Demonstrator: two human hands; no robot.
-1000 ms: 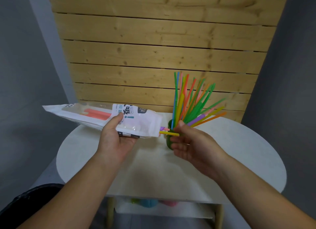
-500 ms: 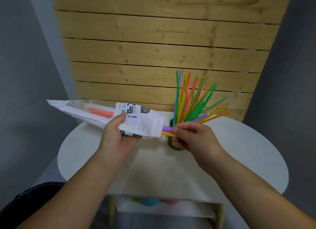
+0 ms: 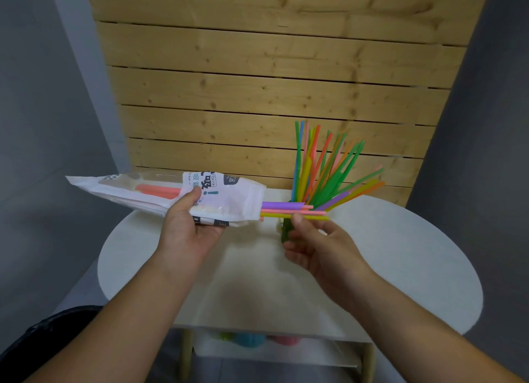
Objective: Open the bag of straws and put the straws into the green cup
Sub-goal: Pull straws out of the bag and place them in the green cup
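Note:
My left hand [image 3: 187, 228] holds the white straw bag [image 3: 226, 199] sideways above the table, with its open mouth pointing right. Purple, pink and yellow straws [image 3: 279, 210] stick out of that mouth. On them rests the thumb of my right hand [image 3: 317, 248], pinching them against the index finger while the other fingers spread below. The green cup [image 3: 285, 233] stands just behind that hand and is mostly hidden by it. Several coloured straws [image 3: 323, 168] fan upward and rightward out of the cup. An orange straw still shows inside the bag.
A round white table [image 3: 400, 268] sits under both hands. Close behind the cup rises a wooden slat wall [image 3: 272, 90]. A lower shelf [image 3: 257, 351] holds small coloured cups. Grey walls flank both sides.
My right hand closed on the straw ends at the bag's mouth and drew them further out to the right. The bag in my left hand stayed roughly in place.

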